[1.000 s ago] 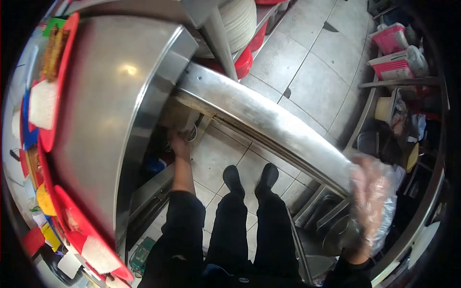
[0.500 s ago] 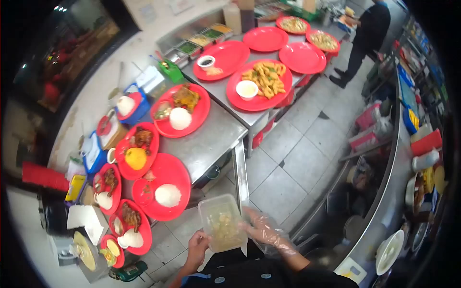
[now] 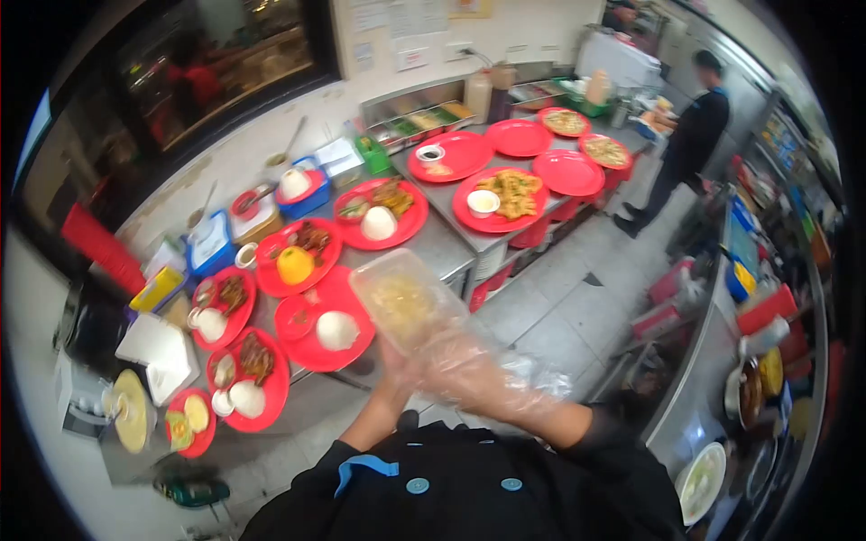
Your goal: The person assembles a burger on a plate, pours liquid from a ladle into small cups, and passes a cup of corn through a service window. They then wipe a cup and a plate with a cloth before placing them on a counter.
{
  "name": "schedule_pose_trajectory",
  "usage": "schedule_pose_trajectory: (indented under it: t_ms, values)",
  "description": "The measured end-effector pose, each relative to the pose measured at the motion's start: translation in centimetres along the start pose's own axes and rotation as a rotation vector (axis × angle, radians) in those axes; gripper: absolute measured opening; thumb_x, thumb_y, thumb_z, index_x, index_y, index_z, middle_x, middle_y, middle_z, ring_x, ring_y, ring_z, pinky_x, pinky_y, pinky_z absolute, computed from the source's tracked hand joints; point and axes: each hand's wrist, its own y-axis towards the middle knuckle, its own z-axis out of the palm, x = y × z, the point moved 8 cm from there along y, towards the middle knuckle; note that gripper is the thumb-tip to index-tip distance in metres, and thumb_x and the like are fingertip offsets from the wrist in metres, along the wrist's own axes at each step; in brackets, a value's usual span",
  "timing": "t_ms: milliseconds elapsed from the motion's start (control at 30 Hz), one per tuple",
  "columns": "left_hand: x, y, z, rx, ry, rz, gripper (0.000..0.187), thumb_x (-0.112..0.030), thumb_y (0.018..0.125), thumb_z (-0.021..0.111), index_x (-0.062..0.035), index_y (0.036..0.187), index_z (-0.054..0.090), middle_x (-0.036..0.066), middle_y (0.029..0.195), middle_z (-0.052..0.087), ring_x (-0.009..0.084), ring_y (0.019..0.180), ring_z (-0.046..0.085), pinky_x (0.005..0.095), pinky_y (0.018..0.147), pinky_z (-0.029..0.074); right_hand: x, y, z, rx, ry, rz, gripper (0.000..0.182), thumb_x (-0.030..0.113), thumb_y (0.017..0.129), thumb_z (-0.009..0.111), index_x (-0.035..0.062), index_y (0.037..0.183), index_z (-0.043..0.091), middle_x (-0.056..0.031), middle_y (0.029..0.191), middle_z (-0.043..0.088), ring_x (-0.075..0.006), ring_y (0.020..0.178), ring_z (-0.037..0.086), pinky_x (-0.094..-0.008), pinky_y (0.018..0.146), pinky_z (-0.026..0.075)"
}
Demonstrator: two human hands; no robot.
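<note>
A clear rectangular plastic food container (image 3: 417,293) with pale yellowish pieces of food inside is held out before me, tilted, over the front of the counter. My left hand (image 3: 397,365), bare, is closed on its near end from below. My right hand (image 3: 456,365), in a clear plastic glove, is against the near right side of the container, closed on it; motion blurs its fingers. Just left of the container, a red plate (image 3: 365,311) bears a mound of white rice (image 3: 337,331) and a small red dish (image 3: 300,320).
Several red plates of rice and meat cover the steel counter (image 3: 437,257). Farther back, a plate holds fried pieces (image 3: 514,194) and a white sauce cup (image 3: 483,203). A co-worker (image 3: 695,135) stands at the back right. Another counter (image 3: 672,410) runs along the right.
The container has risen and moved forward, toward the plates. My right hand has shifted from its right side to its near end. The view has tilted up, showing more of the wall.
</note>
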Motion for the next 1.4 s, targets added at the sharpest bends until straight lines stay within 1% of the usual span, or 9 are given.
schedule_pose_trajectory:
  t_ms: [33, 133, 233, 633, 933, 1133, 1233, 1300, 1400]
  values:
    - [0.2, 0.5, -1.6, -0.017, 0.0, -0.019, 0.07, -0.063, 0.087, 0.035, -0.0111, 0.135, 0.037, 0.012, 0.132, 0.045, 0.0312, 0.118, 0.046, 0.0492, 0.101, 0.036, 1.4, 0.4, 1.1, 0.098, -0.464, 0.043, 0.033, 0.015, 0.069, 0.059, -0.0033, 0.096, 0.06, -0.0191, 0.087, 0.06, -0.029, 0.077, 0.061, -0.0409, 0.067, 0.05]
    - [-0.1, 1.9, 0.7, 0.174, -0.078, -0.042, 0.068, -0.059, 0.089, 0.037, -0.0106, 0.136, 0.036, 0.013, 0.13, 0.046, 0.0325, 0.116, 0.047, 0.0499, 0.099, 0.038, 0.3, 1.3, 1.9, 0.163, -0.488, 0.071, 0.03, 0.016, 0.07, 0.056, -0.0035, 0.092, 0.062, -0.0169, 0.082, 0.061, -0.0269, 0.073, 0.062, -0.0404, 0.062, 0.05]
    - [0.6, 3.5, -1.2, 0.058, 0.059, 0.062, 0.064, -0.054, 0.093, 0.029, -0.0043, 0.132, 0.038, 0.016, 0.127, 0.048, 0.033, 0.114, 0.049, 0.048, 0.1, 0.038, -0.9, 1.8, 3.0, 0.129, -0.416, 0.081, 0.033, 0.016, 0.069, 0.058, -0.0071, 0.092, 0.061, -0.0187, 0.074, 0.062, -0.0235, 0.062, 0.062, -0.0404, 0.053, 0.048]
    - [3.4, 3.8, -1.0, 0.074, -0.009, -0.163, 0.067, -0.059, 0.088, 0.037, -0.0111, 0.135, 0.036, 0.013, 0.131, 0.046, 0.0317, 0.118, 0.046, 0.0481, 0.1, 0.038, -1.9, 1.2, 4.9, 0.369, -0.076, 0.161, 0.013, 0.017, 0.068, 0.06, 0.0057, 0.07, 0.067, -0.0119, 0.07, 0.064, -0.0265, 0.061, 0.063, -0.0446, 0.054, 0.048]
    - [2.0, 2.9, 4.2, 0.188, -0.219, -0.286, 0.075, -0.066, 0.083, 0.04, -0.0167, 0.138, 0.03, 0.013, 0.135, 0.042, 0.0333, 0.118, 0.045, 0.0565, 0.094, 0.038, -7.5, 4.4, -4.9, -0.039, -0.365, 0.394, 0.008, 0.01, 0.072, 0.058, 0.0057, 0.071, 0.051, -0.0128, 0.061, 0.055, -0.0323, 0.054, 0.058, -0.0424, 0.049, 0.045]
    - [2.2, 2.4, 3.7, 0.286, -0.347, -0.402, 0.081, -0.071, 0.08, 0.038, -0.0179, 0.14, 0.026, 0.013, 0.136, 0.041, 0.0367, 0.119, 0.045, 0.0581, 0.088, 0.043, -13.9, 1.4, -11.3, -0.328, -0.087, 0.777, 0.016, 0.004, 0.076, 0.055, 0.0052, 0.091, 0.06, -0.0182, 0.068, 0.057, -0.036, 0.065, 0.058, -0.0438, 0.057, 0.046]
    - [2.2, 2.2, 4.0, 0.306, -0.272, -0.428, 0.086, -0.074, 0.078, 0.035, -0.0175, 0.141, 0.023, 0.013, 0.137, 0.039, 0.0368, 0.12, 0.044, 0.0579, 0.089, 0.043, -18.3, -5.4, -4.2, -0.13, -0.276, 0.688, 0.02, 0.015, 0.078, 0.057, 0.0009, 0.092, 0.058, -0.0214, 0.07, 0.059, -0.0359, 0.066, 0.06, -0.0461, 0.058, 0.046]
    - [2.3, 2.1, 4.4, 0.326, -0.221, -0.45, 0.088, -0.076, 0.077, 0.033, -0.0173, 0.142, 0.022, 0.013, 0.138, 0.038, 0.0365, 0.121, 0.044, 0.0579, 0.09, 0.043, -16.8, -7.0, -1.4, -0.279, -0.052, 0.648, 0.017, 0.016, 0.08, 0.055, 0.0005, 0.08, 0.061, -0.0215, 0.063, 0.057, -0.0361, 0.059, 0.059, -0.0454, 0.055, 0.045]
    - [2.7, 2.1, 4.9, 0.265, -0.026, -0.491, 0.088, -0.076, 0.078, 0.029, -0.0173, 0.142, 0.021, 0.013, 0.139, 0.037, 0.0336, 0.121, 0.045, 0.0585, 0.09, 0.043, -14.8, -7.4, 0.7, -0.139, 0.121, 0.849, 0.024, 0.019, 0.081, 0.056, -0.002, 0.069, 0.06, -0.0219, 0.058, 0.054, -0.037, 0.057, 0.058, -0.0445, 0.054, 0.046]
